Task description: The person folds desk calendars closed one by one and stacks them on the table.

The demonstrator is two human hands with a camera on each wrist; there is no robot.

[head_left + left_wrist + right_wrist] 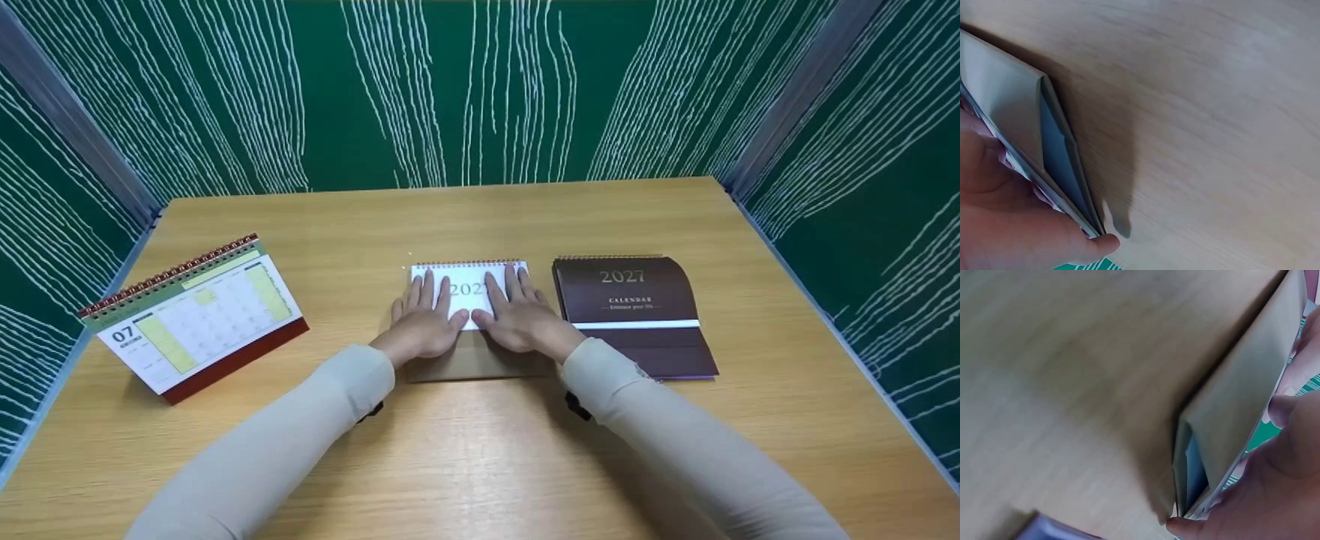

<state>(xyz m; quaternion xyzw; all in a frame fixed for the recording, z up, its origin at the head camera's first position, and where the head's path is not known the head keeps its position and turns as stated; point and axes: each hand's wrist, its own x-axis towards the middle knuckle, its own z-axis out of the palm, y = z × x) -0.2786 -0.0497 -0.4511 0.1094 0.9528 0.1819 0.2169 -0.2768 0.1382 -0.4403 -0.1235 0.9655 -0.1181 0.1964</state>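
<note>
A small desk calendar (pixel 469 274) lies at the middle of the table, its white page printed 2027 and its spiral binding along the far edge. My left hand (pixel 425 321) rests on its left part with straight, spread fingers, and my right hand (pixel 523 318) lies likewise on the right part. The thumbs nearly meet below the number. A tan cardboard base (pixel 472 364) shows under the page on the near side. Both wrist views show the base (pixel 1002 84) (pixel 1241 399) folded, with a narrow gap at its side. Some fingertips touch the calendar's spiral edge.
To the right lies a dark brown 2027 calendar (pixel 630 296) with a white band, close to my right wrist. A red-based calendar (pixel 202 315) showing 07 stands tilted at the left. Green panels (pixel 480 90) with white lines enclose the wooden table (pixel 480 465) on three sides.
</note>
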